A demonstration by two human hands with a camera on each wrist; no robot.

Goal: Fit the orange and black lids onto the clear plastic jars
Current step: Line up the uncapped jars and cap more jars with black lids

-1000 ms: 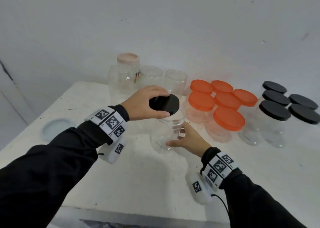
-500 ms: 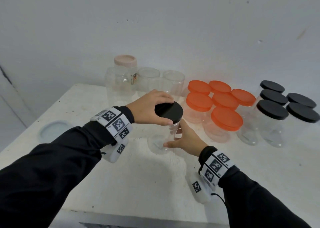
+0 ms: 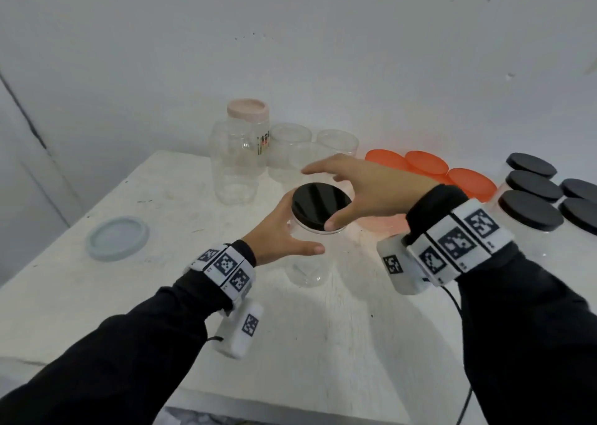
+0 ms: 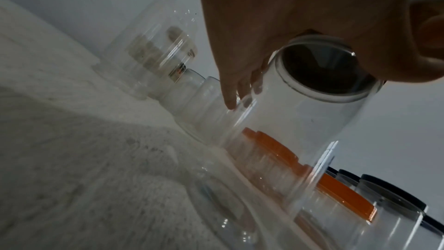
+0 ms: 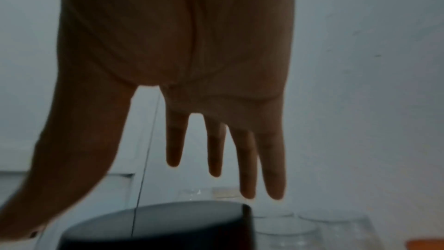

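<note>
We see our left grip (image 3: pixel 281 234) curled round the clear jar (image 3: pixel 310 256) mid-frame | black lid (image 3: pixel 319 206) sits on it | our right grip (image 3: pixel 365 188) spread open above, thumb touching lid | white bench (image 3: pixel 323 327)

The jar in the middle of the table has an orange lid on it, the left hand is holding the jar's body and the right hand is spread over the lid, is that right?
Not quite: the lid on that jar is black, not orange, as the head view shows. The rest holds: the left hand holds the jar's body, and the right hand is spread over the lid.
</note>
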